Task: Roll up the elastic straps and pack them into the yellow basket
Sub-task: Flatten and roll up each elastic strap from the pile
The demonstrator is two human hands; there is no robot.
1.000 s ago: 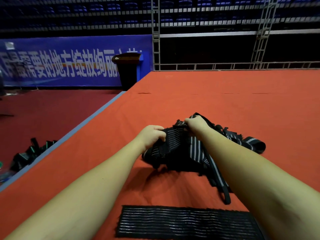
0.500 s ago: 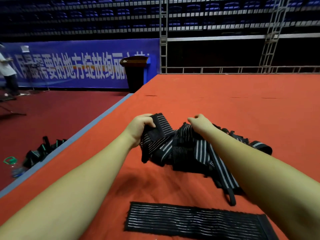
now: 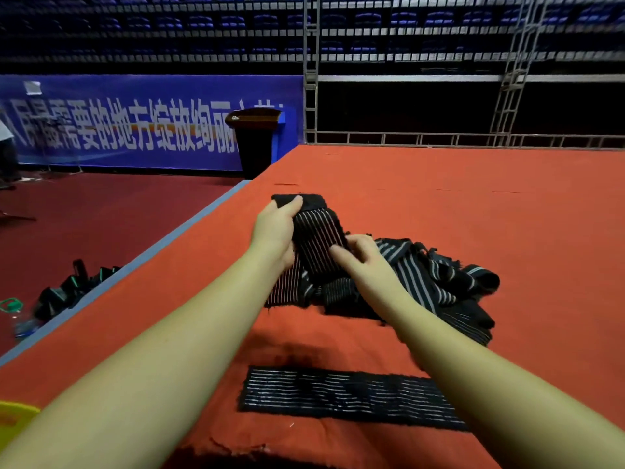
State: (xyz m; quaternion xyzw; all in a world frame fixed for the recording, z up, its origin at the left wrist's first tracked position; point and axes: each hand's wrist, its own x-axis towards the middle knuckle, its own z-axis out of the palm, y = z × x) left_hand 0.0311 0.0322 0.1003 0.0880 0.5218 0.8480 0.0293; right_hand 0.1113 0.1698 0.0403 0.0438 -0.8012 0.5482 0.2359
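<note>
On the orange mat [image 3: 439, 214], both hands grip one strap [image 3: 316, 238]; pile [image 3: 439, 282] unrolled, yellow basket [image 3: 15, 418] probably empty.

Before us the orange platform [image 3: 439, 204] lies open beyond and to the right of the tangled pile of straps [image 3: 439, 282]. A flat strap [image 3: 338, 396] lies across the near part; the yellow basket [image 3: 15, 419] sits at our lower left.

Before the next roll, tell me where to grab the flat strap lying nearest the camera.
Pinch the flat strap at its left short end, coming from above. It lies spread flat on the orange mat, apart from the pile, so rolling can start there.
</note>
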